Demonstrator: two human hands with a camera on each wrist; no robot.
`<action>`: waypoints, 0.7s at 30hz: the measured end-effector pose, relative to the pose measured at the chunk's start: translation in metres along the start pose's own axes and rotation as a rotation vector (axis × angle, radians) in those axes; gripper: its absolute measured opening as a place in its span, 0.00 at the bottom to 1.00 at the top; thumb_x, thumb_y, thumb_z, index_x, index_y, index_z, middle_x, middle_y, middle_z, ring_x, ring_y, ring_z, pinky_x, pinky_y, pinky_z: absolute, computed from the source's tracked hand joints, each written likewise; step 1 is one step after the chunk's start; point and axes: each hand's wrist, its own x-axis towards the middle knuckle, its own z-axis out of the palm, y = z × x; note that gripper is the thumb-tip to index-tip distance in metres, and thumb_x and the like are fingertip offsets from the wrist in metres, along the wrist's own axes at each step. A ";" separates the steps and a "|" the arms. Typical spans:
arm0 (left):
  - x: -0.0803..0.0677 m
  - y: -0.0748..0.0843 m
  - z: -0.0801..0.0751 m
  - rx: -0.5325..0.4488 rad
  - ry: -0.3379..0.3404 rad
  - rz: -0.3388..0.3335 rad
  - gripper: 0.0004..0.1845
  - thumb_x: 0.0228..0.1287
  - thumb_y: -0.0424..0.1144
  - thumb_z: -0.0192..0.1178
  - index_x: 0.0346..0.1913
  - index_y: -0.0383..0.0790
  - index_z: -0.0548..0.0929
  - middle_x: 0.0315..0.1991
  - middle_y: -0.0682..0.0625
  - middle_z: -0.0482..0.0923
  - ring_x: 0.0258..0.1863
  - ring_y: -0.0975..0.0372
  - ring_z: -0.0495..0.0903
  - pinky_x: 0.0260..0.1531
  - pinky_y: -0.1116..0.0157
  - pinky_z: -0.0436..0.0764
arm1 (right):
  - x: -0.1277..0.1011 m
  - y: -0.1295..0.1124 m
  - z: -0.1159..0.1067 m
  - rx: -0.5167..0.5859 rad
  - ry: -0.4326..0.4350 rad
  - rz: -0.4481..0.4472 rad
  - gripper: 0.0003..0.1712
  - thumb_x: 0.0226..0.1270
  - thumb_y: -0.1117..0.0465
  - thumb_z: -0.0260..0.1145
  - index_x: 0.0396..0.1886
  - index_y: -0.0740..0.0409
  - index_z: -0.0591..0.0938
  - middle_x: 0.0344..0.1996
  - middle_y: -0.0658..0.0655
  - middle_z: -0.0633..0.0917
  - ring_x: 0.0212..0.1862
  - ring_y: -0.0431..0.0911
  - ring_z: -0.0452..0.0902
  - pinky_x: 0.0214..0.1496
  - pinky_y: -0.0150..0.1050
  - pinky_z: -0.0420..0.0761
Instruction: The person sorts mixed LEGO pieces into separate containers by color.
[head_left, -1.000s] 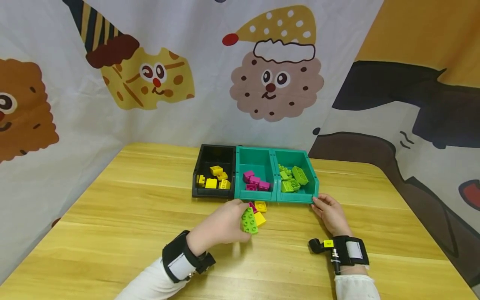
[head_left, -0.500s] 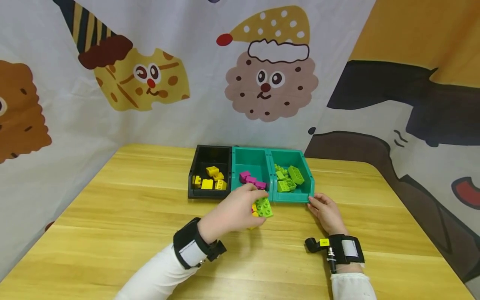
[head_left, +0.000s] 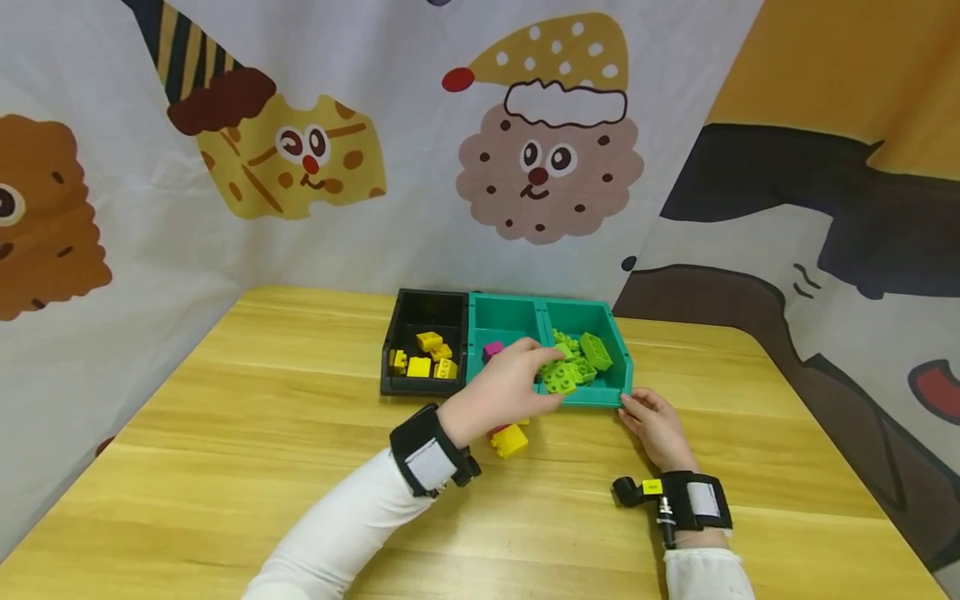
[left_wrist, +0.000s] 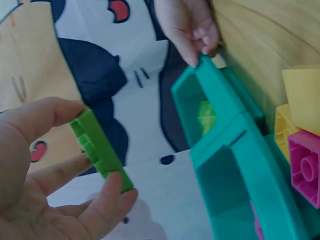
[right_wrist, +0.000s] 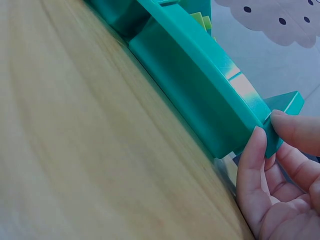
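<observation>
My left hand [head_left: 542, 385] pinches a lime green brick [head_left: 561, 380] between thumb and fingers [left_wrist: 112, 192] over the front of the right teal bin [head_left: 624, 367], where more green bricks [head_left: 594, 350] lie. In the left wrist view the green brick [left_wrist: 100, 147] stands edge-on in that pinch. My right hand [head_left: 637, 406] holds the bin's front right corner [right_wrist: 272, 135], with its fingers [right_wrist: 252, 165] against the front wall. The middle teal bin [head_left: 504, 318] holds magenta bricks [head_left: 492, 348].
A black bin [head_left: 397, 312] at the left of the row holds yellow bricks [head_left: 424, 360]. A yellow brick [head_left: 508, 439] and a magenta one [left_wrist: 306, 167] lie on the wooden table [head_left: 262, 417] before the bins. Cartoon-printed cloth hangs behind and at both sides.
My left hand lifted the green brick off the table and carried it forward and right, over the right teal bin. The right hand stayed at the bin's corner.
</observation>
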 end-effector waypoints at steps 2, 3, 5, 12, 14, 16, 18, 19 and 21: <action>0.010 -0.001 0.006 0.014 0.007 -0.004 0.31 0.59 0.47 0.65 0.65 0.44 0.72 0.58 0.45 0.72 0.51 0.59 0.76 0.50 0.66 0.78 | 0.000 0.000 0.000 -0.007 0.002 0.002 0.05 0.68 0.59 0.60 0.39 0.54 0.74 0.34 0.44 0.75 0.39 0.34 0.74 0.47 0.25 0.78; 0.016 -0.001 0.009 0.024 0.010 -0.006 0.31 0.59 0.47 0.65 0.65 0.44 0.72 0.59 0.44 0.72 0.53 0.58 0.75 0.52 0.65 0.77 | 0.000 0.000 0.000 -0.009 0.004 0.004 0.05 0.68 0.59 0.61 0.40 0.54 0.74 0.34 0.44 0.74 0.39 0.34 0.74 0.47 0.25 0.78; 0.026 -0.002 0.015 0.047 0.015 -0.008 0.30 0.59 0.47 0.65 0.64 0.44 0.72 0.60 0.44 0.72 0.55 0.57 0.75 0.54 0.64 0.76 | 0.000 0.000 0.001 -0.012 0.012 0.006 0.07 0.67 0.59 0.61 0.40 0.55 0.74 0.34 0.45 0.74 0.39 0.34 0.74 0.46 0.25 0.78; 0.052 -0.003 0.032 0.143 -0.022 0.026 0.29 0.59 0.46 0.65 0.63 0.43 0.73 0.59 0.45 0.72 0.54 0.59 0.75 0.55 0.68 0.74 | 0.000 0.001 0.002 0.003 0.019 0.021 0.06 0.68 0.59 0.61 0.40 0.54 0.74 0.34 0.44 0.75 0.39 0.34 0.74 0.47 0.26 0.78; 0.057 -0.003 0.034 0.182 -0.030 0.037 0.29 0.59 0.45 0.65 0.63 0.43 0.73 0.58 0.45 0.73 0.53 0.59 0.75 0.55 0.67 0.74 | 0.000 0.001 0.002 0.003 0.017 0.018 0.06 0.68 0.59 0.61 0.41 0.54 0.74 0.34 0.44 0.75 0.39 0.34 0.74 0.47 0.26 0.78; 0.063 -0.004 0.037 0.230 -0.030 0.049 0.28 0.60 0.47 0.65 0.62 0.43 0.73 0.57 0.46 0.74 0.51 0.60 0.75 0.54 0.68 0.75 | 0.000 0.000 0.002 0.001 0.014 0.019 0.05 0.68 0.59 0.61 0.40 0.53 0.74 0.33 0.43 0.75 0.39 0.34 0.74 0.47 0.26 0.78; 0.069 -0.005 0.041 0.242 -0.029 0.049 0.28 0.60 0.47 0.64 0.63 0.43 0.73 0.56 0.46 0.74 0.50 0.60 0.74 0.53 0.69 0.75 | -0.001 0.000 0.002 0.000 0.014 0.020 0.03 0.69 0.60 0.60 0.39 0.52 0.75 0.33 0.43 0.75 0.39 0.34 0.74 0.47 0.26 0.78; 0.072 -0.006 0.042 0.238 -0.029 0.042 0.28 0.61 0.47 0.64 0.63 0.43 0.73 0.56 0.46 0.74 0.50 0.61 0.74 0.53 0.69 0.74 | -0.001 0.000 0.002 0.002 0.017 0.017 0.02 0.69 0.61 0.59 0.39 0.52 0.75 0.33 0.43 0.75 0.38 0.34 0.75 0.46 0.26 0.78; 0.077 -0.007 0.046 0.227 -0.032 0.022 0.29 0.62 0.48 0.63 0.64 0.43 0.72 0.57 0.46 0.73 0.52 0.60 0.74 0.54 0.69 0.74 | -0.001 0.000 0.002 0.007 0.017 0.015 0.02 0.69 0.62 0.59 0.38 0.50 0.76 0.32 0.43 0.76 0.38 0.34 0.75 0.46 0.26 0.78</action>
